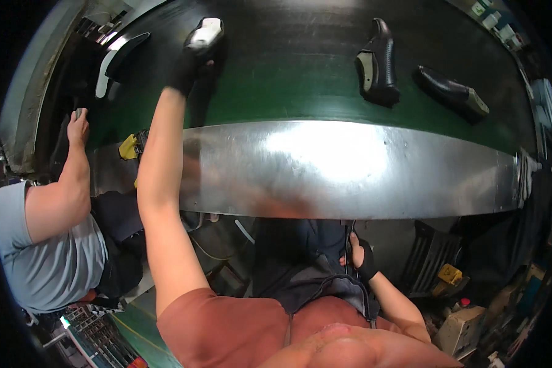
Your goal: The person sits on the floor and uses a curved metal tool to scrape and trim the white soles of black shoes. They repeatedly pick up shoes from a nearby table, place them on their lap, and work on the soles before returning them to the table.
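My left arm stretches out over the green belt. My left hand (190, 70), in a black fingerless glove, is closed on a dark shoe (218, 44) whose upturned part is white. The glove hides much of this shoe. Down by my lap, just below the metal ledge, my right hand (359, 254) wears a similar glove and is closed around a thin dark object (349, 242) that I cannot make out. Farther right on the belt lie a black shoe (383, 70) on its side and another black shoe (451, 92), both apart from my hands.
Between me and the green belt (288, 98) runs a shiny metal ledge (257, 165). A curved black-and-white piece (107, 70) lies at the far left. Beside me on the left, a co-worker's hand (78, 126) rests at the belt's edge. A yellow-and-black object (129, 147) sits on the ledge.
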A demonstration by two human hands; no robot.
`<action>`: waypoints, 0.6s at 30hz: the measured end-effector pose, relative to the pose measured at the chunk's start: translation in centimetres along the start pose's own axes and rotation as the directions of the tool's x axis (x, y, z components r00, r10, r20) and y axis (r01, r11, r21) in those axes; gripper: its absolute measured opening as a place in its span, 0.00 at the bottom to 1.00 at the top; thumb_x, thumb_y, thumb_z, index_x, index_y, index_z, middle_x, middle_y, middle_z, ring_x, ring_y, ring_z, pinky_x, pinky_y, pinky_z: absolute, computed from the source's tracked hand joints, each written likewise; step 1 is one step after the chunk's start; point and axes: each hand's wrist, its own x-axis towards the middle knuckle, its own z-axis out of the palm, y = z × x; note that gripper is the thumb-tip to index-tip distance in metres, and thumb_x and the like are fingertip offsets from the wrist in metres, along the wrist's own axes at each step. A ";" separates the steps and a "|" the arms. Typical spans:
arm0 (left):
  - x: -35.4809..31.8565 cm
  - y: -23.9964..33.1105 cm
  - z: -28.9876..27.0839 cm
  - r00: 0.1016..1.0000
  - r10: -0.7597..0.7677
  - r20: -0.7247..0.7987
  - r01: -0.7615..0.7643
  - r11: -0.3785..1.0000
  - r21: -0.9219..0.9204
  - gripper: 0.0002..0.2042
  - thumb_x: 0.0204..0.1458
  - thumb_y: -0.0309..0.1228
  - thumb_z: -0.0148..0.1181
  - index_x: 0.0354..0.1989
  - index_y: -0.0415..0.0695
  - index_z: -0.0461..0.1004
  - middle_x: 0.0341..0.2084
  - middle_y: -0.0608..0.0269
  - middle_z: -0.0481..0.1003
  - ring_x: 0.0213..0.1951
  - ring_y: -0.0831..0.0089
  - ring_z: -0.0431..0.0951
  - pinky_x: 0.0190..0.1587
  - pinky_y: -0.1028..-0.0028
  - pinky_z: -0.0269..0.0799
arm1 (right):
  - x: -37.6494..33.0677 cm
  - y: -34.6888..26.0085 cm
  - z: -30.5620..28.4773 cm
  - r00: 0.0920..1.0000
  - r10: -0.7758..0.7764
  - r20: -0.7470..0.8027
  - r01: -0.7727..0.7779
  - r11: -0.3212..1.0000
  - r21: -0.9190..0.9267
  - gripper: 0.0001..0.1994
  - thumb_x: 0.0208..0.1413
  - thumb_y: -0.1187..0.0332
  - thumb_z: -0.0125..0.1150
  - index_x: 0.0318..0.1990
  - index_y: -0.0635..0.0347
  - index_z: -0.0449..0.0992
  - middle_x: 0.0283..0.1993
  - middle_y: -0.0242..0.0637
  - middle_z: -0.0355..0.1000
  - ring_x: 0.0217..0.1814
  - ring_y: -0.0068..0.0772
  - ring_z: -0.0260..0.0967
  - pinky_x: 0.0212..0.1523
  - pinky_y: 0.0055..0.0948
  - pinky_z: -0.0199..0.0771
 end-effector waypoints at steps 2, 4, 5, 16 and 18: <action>-6.3 4.8 -0.6 0.968 0.210 -0.135 -0.209 0.978 0.021 0.09 0.51 0.27 0.59 0.40 0.40 0.74 0.31 0.62 0.76 0.35 0.78 0.76 0.39 0.73 0.71 | -0.8 0.9 0.5 0.999 0.002 -0.040 0.000 0.999 0.049 0.32 0.59 0.40 0.37 0.34 0.68 0.69 0.16 0.43 0.68 0.16 0.34 0.70 0.18 0.29 0.72; -16.8 11.5 4.4 0.837 -0.527 -0.148 0.437 0.806 -0.399 0.13 0.51 0.37 0.60 0.39 0.41 0.74 0.28 0.64 0.76 0.31 0.79 0.75 0.35 0.74 0.72 | -0.5 3.2 -0.1 0.997 -0.033 -0.066 0.036 0.998 0.049 0.34 0.58 0.39 0.37 0.35 0.68 0.69 0.17 0.43 0.68 0.16 0.35 0.70 0.19 0.30 0.72; -21.6 9.0 4.9 0.864 -0.503 0.007 0.423 0.720 -0.550 0.14 0.51 0.38 0.59 0.40 0.41 0.74 0.30 0.63 0.76 0.32 0.77 0.75 0.35 0.74 0.72 | -0.6 3.9 0.4 0.998 -0.050 -0.025 0.050 0.998 0.023 0.34 0.58 0.38 0.36 0.36 0.68 0.69 0.17 0.43 0.68 0.17 0.35 0.70 0.19 0.31 0.72; -54.1 10.6 14.7 0.927 0.173 0.334 0.127 0.690 -0.712 0.36 0.43 0.32 0.63 0.61 0.39 0.51 0.59 0.53 0.56 0.60 0.64 0.58 0.61 0.65 0.56 | -12.0 7.5 -2.9 0.915 -0.402 -0.031 0.402 0.916 -0.004 0.33 0.59 0.38 0.34 0.33 0.60 0.75 0.26 0.35 0.72 0.25 0.27 0.67 0.31 0.27 0.67; -55.6 15.2 14.2 0.940 -0.028 0.340 0.288 0.602 -0.745 0.53 0.32 0.35 0.73 0.65 0.37 0.41 0.63 0.52 0.50 0.63 0.59 0.54 0.64 0.63 0.50 | -14.5 7.2 -2.2 0.870 -0.492 0.035 0.493 0.861 -0.126 0.29 0.61 0.41 0.36 0.33 0.59 0.75 0.27 0.32 0.71 0.26 0.24 0.65 0.31 0.26 0.66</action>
